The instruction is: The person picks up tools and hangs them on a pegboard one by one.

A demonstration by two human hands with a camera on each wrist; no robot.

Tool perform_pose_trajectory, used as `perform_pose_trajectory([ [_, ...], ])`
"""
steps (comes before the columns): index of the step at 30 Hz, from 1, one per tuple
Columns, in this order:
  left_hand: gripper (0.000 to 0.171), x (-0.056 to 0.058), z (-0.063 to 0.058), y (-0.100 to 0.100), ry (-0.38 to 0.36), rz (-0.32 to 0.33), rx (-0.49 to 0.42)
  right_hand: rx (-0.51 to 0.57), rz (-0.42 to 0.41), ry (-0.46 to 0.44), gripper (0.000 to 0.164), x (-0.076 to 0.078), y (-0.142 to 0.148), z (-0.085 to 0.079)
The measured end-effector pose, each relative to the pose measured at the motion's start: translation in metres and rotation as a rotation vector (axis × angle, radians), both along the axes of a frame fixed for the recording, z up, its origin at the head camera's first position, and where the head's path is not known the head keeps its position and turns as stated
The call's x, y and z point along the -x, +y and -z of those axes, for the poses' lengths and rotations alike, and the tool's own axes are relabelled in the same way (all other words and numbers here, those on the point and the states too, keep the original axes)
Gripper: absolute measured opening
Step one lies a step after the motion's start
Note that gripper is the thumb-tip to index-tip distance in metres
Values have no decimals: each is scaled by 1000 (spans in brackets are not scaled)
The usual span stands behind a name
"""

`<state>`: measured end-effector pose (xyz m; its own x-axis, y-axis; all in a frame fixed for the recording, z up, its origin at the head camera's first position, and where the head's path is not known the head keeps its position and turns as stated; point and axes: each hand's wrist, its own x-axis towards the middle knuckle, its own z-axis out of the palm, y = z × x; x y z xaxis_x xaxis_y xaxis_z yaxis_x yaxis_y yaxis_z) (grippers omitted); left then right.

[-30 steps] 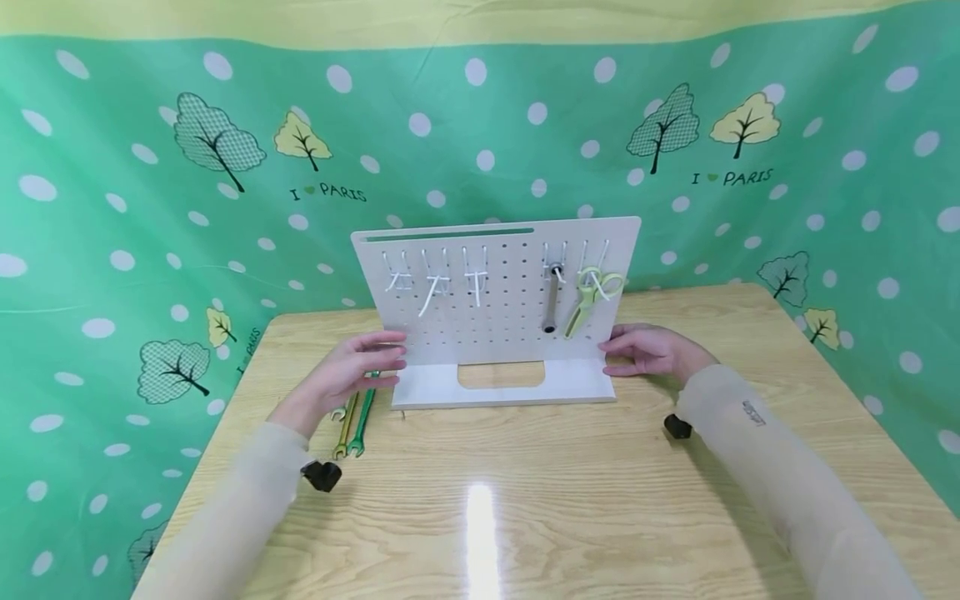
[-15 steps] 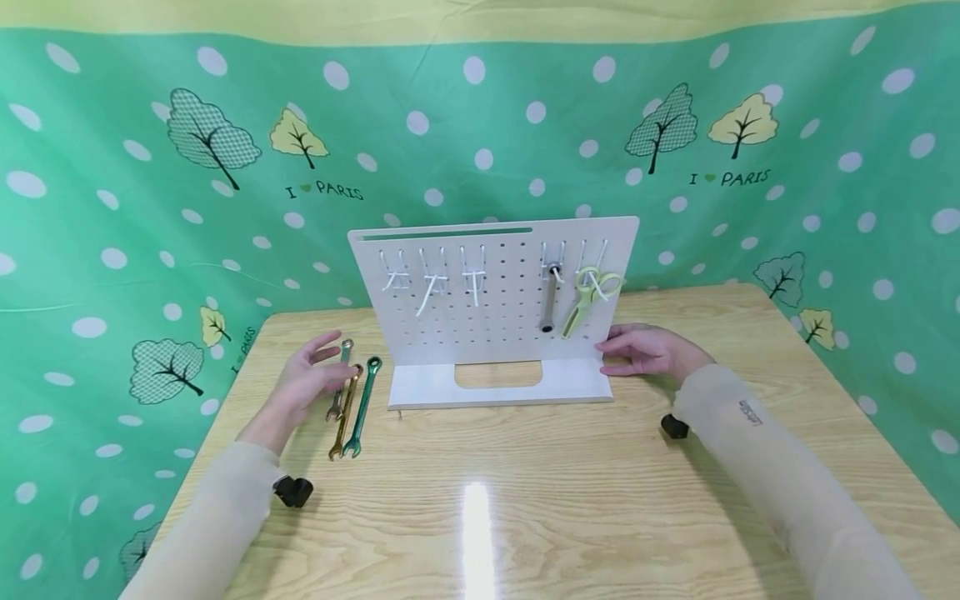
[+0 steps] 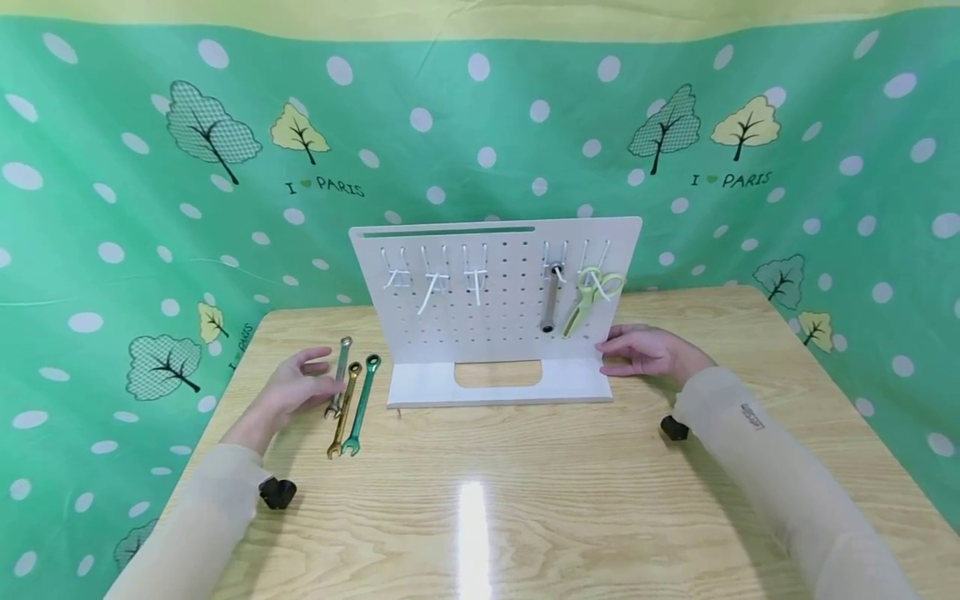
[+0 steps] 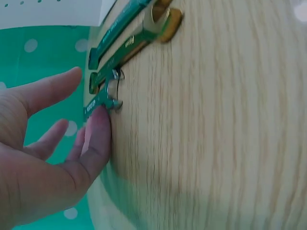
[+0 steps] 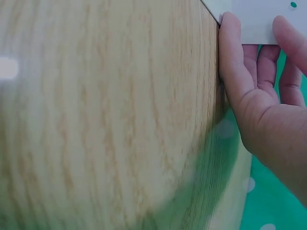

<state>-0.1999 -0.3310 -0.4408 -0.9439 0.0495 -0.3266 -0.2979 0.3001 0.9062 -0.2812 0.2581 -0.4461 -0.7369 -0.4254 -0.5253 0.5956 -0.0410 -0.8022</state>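
My left hand (image 3: 296, 386) reaches over the leftmost of three combination wrenches, a silvery one (image 3: 341, 371). Its fingers are loosely bent and spread; in the left wrist view one fingertip lies right at the open end of that wrench (image 4: 103, 98). Beside it on the table lie a gold wrench (image 3: 346, 408) and a green wrench (image 3: 363, 404). My right hand (image 3: 645, 350) grips the lower right edge of a white pegboard (image 3: 487, 325), some fingers passing behind it in the right wrist view. The board stands upright on its base (image 3: 423, 386).
On the pegboard hang a grey wrench (image 3: 551, 304) and light green scissors (image 3: 581, 308). Three white hooks (image 3: 435, 283) on its left half carry nothing. A green dotted curtain (image 3: 480, 125) rises behind the wooden table (image 3: 600, 492).
My left hand has left the pegboard's left edge and moved left to the wrenches, uncovering them. My right hand has stayed at the board's right edge.
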Motion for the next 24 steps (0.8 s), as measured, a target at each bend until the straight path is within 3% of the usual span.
perform_pose_trajectory([
  [9,87,0,-1,0,-39,27,82,-53,4,96,40,-9,-3,-3],
  [15,80,3,-5,9,-46,-1,148,-26,12,151,45,-13,0,-5],
  [24,72,-1,-5,12,-59,-4,199,51,10,103,37,-12,5,-2],
])
